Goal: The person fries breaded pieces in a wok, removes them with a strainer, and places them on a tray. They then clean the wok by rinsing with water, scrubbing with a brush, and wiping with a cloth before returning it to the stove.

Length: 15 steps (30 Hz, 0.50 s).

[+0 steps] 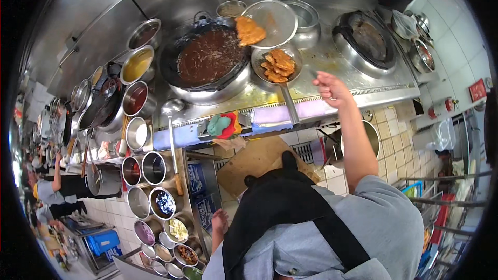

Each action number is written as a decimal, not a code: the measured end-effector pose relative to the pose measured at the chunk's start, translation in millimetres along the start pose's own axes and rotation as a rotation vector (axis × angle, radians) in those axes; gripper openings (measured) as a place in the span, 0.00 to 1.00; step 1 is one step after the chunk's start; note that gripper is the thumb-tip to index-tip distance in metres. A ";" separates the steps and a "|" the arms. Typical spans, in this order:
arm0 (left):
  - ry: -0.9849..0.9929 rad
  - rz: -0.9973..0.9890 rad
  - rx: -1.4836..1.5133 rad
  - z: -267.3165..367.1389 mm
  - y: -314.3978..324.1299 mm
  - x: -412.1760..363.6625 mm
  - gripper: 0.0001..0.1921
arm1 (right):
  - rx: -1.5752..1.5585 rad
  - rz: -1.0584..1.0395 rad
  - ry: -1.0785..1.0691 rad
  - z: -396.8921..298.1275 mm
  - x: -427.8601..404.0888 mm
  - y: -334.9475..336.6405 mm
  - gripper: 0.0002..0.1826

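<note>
My right hand (330, 88) is raised over the front of the steel cooking range, with fingers loosely curled and nothing seen in them. Just left of it lies a long-handled perforated strainer (290, 103) holding fried, golden-brown pieces (278, 66). Behind that, a round mesh strainer (278, 27) leans on a steel pot (311, 31). One large fried piece (249, 31) overlaps its left rim; whether it rests there or is in the air, I cannot tell. A wok (210, 58) of dark oil stands to the left. My left hand (220, 221) hangs low beside my apron, apparently empty.
A steel ladle (171, 124) lies across the left counter edge. Several steel containers (136, 136) of sauces and ingredients line the left. Another wok burner (363, 42) stands right. Folded cloths (223, 124) sit on the front edge. A person (58, 190) works far left.
</note>
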<state>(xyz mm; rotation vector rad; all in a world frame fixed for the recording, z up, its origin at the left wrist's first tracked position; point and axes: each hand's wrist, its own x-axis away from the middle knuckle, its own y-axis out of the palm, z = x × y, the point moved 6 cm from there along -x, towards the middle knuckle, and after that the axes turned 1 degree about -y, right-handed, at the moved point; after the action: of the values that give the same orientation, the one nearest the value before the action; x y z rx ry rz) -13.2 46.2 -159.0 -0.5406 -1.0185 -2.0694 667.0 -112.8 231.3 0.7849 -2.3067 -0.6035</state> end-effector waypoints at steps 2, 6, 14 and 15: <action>0.024 0.162 -0.199 20.4 16.0 -1.4 0.13 | 0.175 0.102 -0.096 -34.8 21.9 -23.6 0.26; -0.126 0.359 -0.084 45.7 41.5 -10.7 0.16 | 0.766 0.320 -0.233 -63.4 47.7 -27.3 0.20; -0.124 0.297 -0.366 65.4 82.4 -33.1 0.17 | 1.417 0.464 -0.572 -9.8 30.7 -13.8 0.17; -0.111 0.310 -0.364 68.5 87.4 -33.6 0.17 | 1.343 0.459 -0.531 -15.4 25.8 -13.3 0.17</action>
<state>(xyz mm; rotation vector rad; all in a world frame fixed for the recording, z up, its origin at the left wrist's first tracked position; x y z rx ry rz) 78.7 81.2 -97.5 -0.9446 -0.5706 -1.9641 666.1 -142.7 244.8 0.5724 -3.0981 1.2219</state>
